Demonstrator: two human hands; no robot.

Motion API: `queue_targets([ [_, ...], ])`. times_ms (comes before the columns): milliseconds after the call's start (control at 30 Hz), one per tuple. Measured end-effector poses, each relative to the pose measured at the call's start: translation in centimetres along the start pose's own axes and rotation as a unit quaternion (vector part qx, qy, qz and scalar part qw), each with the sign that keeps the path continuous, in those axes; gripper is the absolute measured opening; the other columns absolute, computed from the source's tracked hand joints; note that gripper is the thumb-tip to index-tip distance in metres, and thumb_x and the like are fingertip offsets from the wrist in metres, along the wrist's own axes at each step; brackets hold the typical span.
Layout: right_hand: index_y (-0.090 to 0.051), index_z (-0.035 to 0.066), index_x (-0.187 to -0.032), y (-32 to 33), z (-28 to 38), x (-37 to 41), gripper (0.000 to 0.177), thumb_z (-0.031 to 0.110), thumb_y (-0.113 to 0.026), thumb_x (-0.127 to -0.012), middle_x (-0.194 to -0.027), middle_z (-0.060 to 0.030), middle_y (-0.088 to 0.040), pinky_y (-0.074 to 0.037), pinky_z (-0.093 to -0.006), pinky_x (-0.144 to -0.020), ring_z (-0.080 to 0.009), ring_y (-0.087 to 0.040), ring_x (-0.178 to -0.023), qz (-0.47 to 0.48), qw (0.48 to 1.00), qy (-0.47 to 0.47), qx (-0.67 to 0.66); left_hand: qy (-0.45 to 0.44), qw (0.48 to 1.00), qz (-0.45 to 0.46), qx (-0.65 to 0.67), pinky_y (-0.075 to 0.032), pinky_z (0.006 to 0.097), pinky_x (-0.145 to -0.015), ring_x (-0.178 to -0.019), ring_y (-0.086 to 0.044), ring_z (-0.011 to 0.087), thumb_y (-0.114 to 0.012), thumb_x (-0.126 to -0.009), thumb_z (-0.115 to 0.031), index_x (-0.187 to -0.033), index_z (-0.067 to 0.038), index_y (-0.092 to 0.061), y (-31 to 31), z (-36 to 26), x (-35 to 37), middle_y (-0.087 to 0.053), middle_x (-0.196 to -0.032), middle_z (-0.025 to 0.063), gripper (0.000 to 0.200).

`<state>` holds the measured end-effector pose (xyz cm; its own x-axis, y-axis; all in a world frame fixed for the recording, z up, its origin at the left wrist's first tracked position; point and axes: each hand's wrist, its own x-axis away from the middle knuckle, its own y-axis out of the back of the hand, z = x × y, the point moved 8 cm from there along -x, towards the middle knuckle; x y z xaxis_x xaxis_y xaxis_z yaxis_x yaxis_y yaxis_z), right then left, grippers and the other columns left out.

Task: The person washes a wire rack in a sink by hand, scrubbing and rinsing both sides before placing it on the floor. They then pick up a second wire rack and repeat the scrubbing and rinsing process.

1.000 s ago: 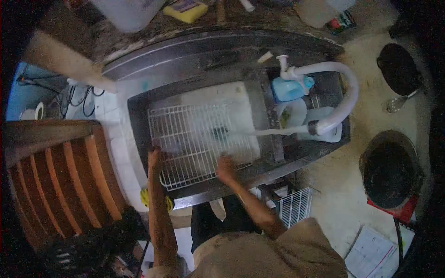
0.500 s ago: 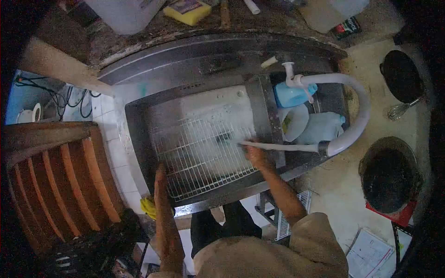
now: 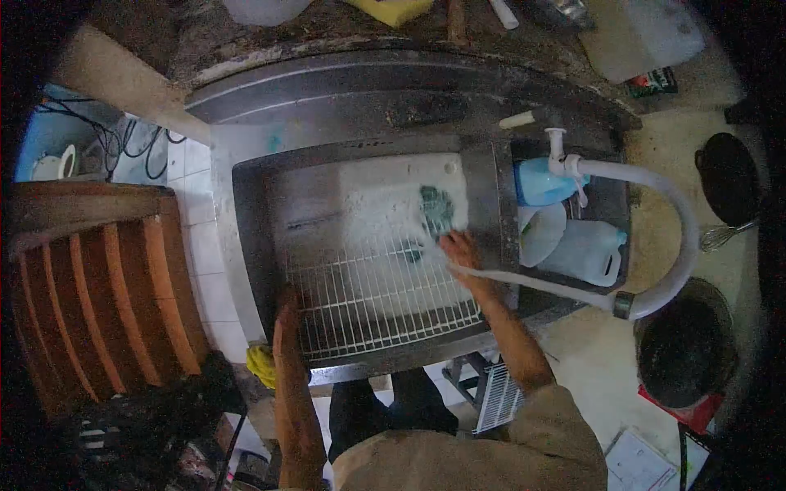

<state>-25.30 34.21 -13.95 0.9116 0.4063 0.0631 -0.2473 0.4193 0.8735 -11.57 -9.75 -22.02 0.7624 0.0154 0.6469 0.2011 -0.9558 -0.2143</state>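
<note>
Wire rack in sink under running hose, one hand at each side

Step in hand, judged from hands and stream: wetting or rinsing the rack. The white wire rack (image 3: 381, 307) sits in the lower part of the sink (image 3: 483, 176), middle of the frame, its near edge along the sink's front wall. Left hand (image 3: 286, 315) is at the rack's left edge; fingers look bent toward the wires, but whether they grip can't be told. Right hand (image 3: 461, 250) is over the rack's upper right part, fingers partly curled; can't tell if anything is in them. A pale stream (image 3: 540, 283), likely water, runs from the end of the thick white hose (image 3: 686, 213) at right to the right hand.

Green patch (image 3: 436, 206), maybe a scrub pad, just above the right hand; too blurred to be sure. White suds or wet sheen on the sink floor around it.

Right compartment: blue bottle (image 3: 542, 182), white bowl (image 3: 542, 236), clear jug (image 3: 583, 252). Yellow cloth (image 3: 261, 365) at the sink's lower left corner. Second rack (image 3: 499, 398) below the sink, outside it.

Next move, as a judgement: shifting the rack calls for a firm hold on its wet edge, hands clear of the sink wall.
</note>
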Motion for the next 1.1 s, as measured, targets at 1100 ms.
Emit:
queue_targets([
  [1100, -0.058, -0.002, -0.096, -15.7, 32.9, -16.4, 0.025, 0.009, -0.059, -0.073, -0.097, -0.0261, -0.058, -0.048, -0.0487, -0.073, -0.0452, -0.057, -0.087, 0.154, 0.987, 0.034, -0.017, 0.006, 0.997, -0.020, 0.079, -0.050, 0.0385, -0.070, -0.080, -0.062, 0.0244, -0.047, -0.090, -0.053, -0.125, -0.007, -0.050, -3.4, -3.6, -0.8, -0.064, -0.100, 0.0128, 0.058],
])
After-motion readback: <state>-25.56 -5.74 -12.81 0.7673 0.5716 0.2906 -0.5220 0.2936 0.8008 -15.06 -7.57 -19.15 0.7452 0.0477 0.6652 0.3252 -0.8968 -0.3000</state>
